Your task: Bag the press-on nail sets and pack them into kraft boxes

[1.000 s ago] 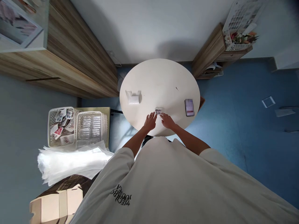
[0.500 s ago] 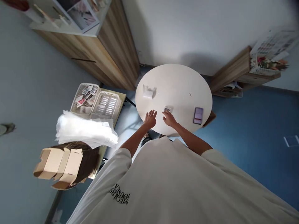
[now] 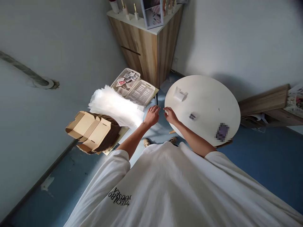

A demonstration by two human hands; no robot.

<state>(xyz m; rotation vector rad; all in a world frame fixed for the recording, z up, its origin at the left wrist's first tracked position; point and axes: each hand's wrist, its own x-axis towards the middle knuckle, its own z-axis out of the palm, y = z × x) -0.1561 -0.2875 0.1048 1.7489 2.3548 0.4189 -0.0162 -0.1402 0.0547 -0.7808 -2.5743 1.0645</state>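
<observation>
My left hand [image 3: 152, 116] is held out over the gap between the side table and the round table [image 3: 210, 86], fingers loosely stretched and empty. Close by on its right, my right hand [image 3: 170, 115] hangs at the round table's left edge, fingers slightly bent, with nothing visible in them. On that table lies a small clear packet with dark marks [image 3: 192, 116]. Behind it stands a folded white translucent piece [image 3: 180, 94]. Nearest my left hand is a stack of white translucent sheets or bags [image 3: 118, 105] on the side table.
Two white plastic baskets stand behind the sheets: one with small printed cards [image 3: 127, 79], one with clear pieces [image 3: 141, 92]. Open cardboard boxes [image 3: 92, 129] sit at the left. A blurred purple item [image 3: 222, 131] lies on the round table. A wooden cabinet [image 3: 144, 44] fills the corner.
My view has turned left towards the side table. My right hand has come away from the small packet, which stays on the round table, and both hands have left the tabletop.
</observation>
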